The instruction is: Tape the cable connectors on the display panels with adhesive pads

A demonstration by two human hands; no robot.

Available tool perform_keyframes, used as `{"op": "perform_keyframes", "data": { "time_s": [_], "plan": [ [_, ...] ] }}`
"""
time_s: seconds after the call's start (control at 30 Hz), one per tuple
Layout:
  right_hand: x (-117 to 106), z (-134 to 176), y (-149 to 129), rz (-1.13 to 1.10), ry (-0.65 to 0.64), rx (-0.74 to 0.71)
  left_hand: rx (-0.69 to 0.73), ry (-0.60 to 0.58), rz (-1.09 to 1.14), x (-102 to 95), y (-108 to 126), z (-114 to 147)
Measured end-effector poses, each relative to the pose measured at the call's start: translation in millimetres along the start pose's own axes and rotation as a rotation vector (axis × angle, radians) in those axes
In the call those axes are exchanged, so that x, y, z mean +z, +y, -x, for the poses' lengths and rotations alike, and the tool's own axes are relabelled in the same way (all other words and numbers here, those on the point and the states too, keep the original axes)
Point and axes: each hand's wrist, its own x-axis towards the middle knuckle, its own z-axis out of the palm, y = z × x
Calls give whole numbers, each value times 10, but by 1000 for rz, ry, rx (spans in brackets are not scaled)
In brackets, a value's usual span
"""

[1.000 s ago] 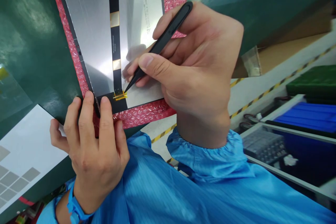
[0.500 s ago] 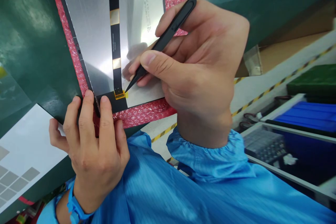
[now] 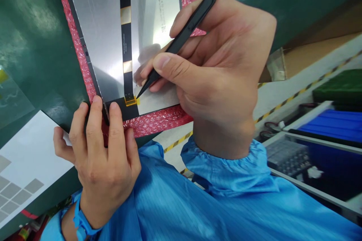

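My right hand (image 3: 215, 64) pinches black tweezers (image 3: 182, 37), their pointed end down at the orange lower end of a flex cable (image 3: 127, 41). The black cable with gold patches lies along the back of a silver display panel (image 3: 104, 15). Beside the tip is a bit of yellow tape (image 3: 138, 101). My left hand (image 3: 104, 150) rests with fingers spread on the panel's lower left corner. Pink bubble wrap (image 3: 161, 120) lies under the panel. The right hand's other fingertips are partly hidden behind the tweezers.
The green work surface (image 3: 31, 37) surrounds the panel. A white sheet with grey squares (image 3: 36, 147) lies at left. To the right stand a cardboard box (image 3: 308, 52) and a rack with a blue bin (image 3: 333, 124). Yellow-black tape (image 3: 305, 90) marks the floor.
The whole scene has shifted slightly to the right in view. Both hands keep their pose, and the tweezers' tip stays at the cable's lower end.
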Motion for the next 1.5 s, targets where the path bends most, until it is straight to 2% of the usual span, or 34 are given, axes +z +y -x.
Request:
{"op": "perform_keyframes", "data": {
  "time_s": [0.43,0.67,0.9,1.1,1.2,1.37,1.5],
  "plan": [
    [43,-10,6,-16,37,-9,4,1,17,3,2,4],
    [38,-11,13,61,41,32,-6,-5,14,0,3,1],
    [30,-1,31,61,40,22,-16,-49,-15,-21,15,-3],
    [48,16,3,91,57,70,-37,-110,-36,-34,39,-31],
    [75,25,26,101,102,25,-44,-111,-41,-26,43,-34],
    [79,56,80,148,252,-25,-38,-107,-58,-16,43,-28],
    [37,45,143,135,237,-34,-46,-169,-35,-23,69,-44]
  ]
}}
